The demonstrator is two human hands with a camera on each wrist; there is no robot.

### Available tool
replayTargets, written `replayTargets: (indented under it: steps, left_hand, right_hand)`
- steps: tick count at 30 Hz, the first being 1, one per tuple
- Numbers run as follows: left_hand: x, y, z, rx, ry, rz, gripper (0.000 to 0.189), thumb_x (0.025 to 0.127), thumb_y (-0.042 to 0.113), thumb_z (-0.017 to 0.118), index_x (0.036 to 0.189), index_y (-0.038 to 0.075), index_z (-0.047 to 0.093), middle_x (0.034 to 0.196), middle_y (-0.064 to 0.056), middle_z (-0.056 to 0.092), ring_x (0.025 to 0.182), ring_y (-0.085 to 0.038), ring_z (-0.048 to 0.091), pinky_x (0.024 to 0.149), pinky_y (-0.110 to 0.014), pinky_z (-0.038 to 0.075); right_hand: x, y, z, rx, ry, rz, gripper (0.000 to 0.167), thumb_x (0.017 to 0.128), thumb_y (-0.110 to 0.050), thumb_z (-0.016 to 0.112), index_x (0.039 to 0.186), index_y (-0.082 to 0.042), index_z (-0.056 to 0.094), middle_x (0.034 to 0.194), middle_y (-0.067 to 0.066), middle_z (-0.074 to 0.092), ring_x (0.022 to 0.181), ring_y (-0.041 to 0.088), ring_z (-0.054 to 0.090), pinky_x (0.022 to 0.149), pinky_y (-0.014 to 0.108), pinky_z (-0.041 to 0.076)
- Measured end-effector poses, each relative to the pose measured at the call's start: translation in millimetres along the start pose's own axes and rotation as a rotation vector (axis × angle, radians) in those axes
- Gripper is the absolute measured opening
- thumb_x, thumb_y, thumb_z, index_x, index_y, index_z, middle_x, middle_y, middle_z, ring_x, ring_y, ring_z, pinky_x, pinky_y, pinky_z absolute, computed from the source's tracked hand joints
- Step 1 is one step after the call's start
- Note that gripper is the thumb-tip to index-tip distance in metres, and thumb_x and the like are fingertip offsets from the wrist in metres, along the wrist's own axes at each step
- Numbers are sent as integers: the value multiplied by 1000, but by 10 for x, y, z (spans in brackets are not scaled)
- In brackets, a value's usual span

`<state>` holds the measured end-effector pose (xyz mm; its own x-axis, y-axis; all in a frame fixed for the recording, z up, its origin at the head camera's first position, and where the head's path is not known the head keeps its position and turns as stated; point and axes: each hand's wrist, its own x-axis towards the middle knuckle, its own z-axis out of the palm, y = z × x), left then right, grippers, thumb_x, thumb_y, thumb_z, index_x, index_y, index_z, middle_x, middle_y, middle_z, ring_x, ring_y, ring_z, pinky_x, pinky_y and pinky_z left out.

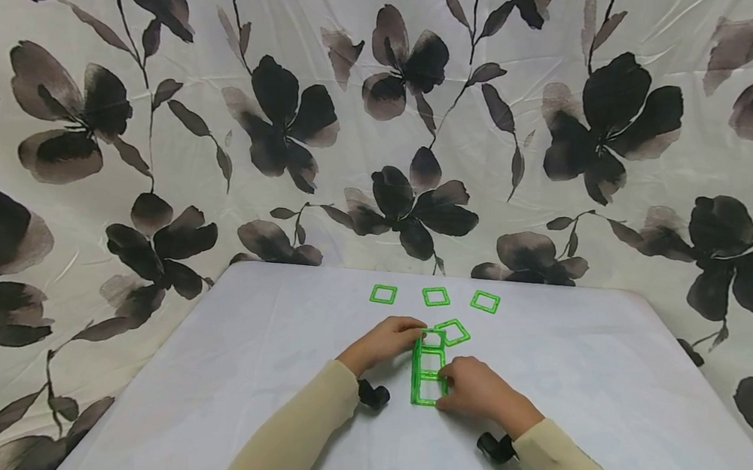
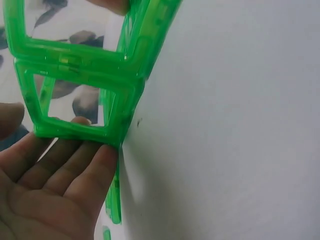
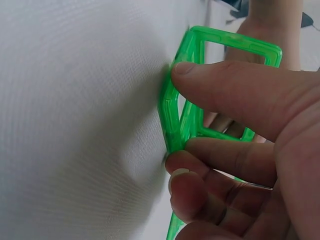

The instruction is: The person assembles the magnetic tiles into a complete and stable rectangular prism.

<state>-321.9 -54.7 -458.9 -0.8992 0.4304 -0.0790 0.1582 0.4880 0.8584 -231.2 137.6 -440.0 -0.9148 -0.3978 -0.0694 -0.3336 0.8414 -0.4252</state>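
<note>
A row of joined green magnetic tiles (image 1: 431, 361), open square frames set together into a box-like strip, stands on the white table in the head view. My left hand (image 1: 388, 342) holds its far end. In the left wrist view, the fingers (image 2: 90, 172) lie against an end frame (image 2: 85, 127), one tip showing through its opening. At the near right side, my right hand (image 1: 480, 390) grips the strip. The right thumb (image 3: 220, 87) and forefinger pinch a green frame (image 3: 172, 117) in the right wrist view. A loose tile (image 1: 454, 332) lies tilted beside the far end.
Three more green square tiles lie along the back of the table: left (image 1: 384, 294), middle (image 1: 436, 296) and right (image 1: 485, 301). A flower-patterned cloth (image 1: 271, 202) hangs behind the white table (image 1: 260, 314). Both wrists carry small black cameras.
</note>
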Motion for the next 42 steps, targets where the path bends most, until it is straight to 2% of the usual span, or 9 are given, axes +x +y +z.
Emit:
replayTargets:
  steps: [6,10,14,19,25,36,42]
  left_hand:
    - [-38,-13,13,-6,20,-2,32,99,32,52,124,16,65,127,-1,64,122,-18,56,106,-41,43]
    - [-61,-6,18,-18,17,-1,34,99,31,52,126,14,64,131,-3,61,120,-19,59,103,-40,46]
    - [-65,6,19,13,27,6,34,99,33,52,126,15,64,130,-3,62,122,-21,57,104,-43,45]
    - [-59,6,24,32,33,17,35,98,37,54,125,18,64,127,-2,64,119,-20,58,102,-44,45]
    - [-55,7,56,14,49,-7,33,97,37,55,125,21,63,125,1,64,114,-16,59,98,-42,48]
    - [-97,47,71,13,54,-11,32,98,35,55,125,20,64,124,2,64,116,-17,58,100,-43,47]
    - [-110,42,79,23,58,6,31,98,33,54,125,19,64,125,1,64,116,-17,58,99,-42,47]
  right_hand:
    - [13,28,1,-6,-10,-20,41,74,-23,82,108,-3,71,85,-2,62,76,14,49,72,34,44]
    - [11,64,-13,-10,6,-40,38,78,-27,79,109,-6,71,91,-1,65,83,13,56,79,37,49]
    - [42,109,-55,-13,31,-45,33,83,-29,74,109,-8,72,94,-1,69,88,14,61,81,38,51]
    - [119,204,-123,-31,61,-22,26,88,-22,68,109,-8,71,95,0,69,88,14,61,80,37,51]
    - [223,348,-178,-79,118,-42,22,89,-17,67,108,-7,72,98,2,69,90,17,63,81,38,52]
    - [421,482,-207,-95,169,-52,23,87,-9,66,110,-6,71,108,8,68,108,27,63,94,44,50]
    - [533,507,-221,-117,152,-15,25,89,-9,64,113,-6,70,115,11,67,117,31,60,101,47,46]
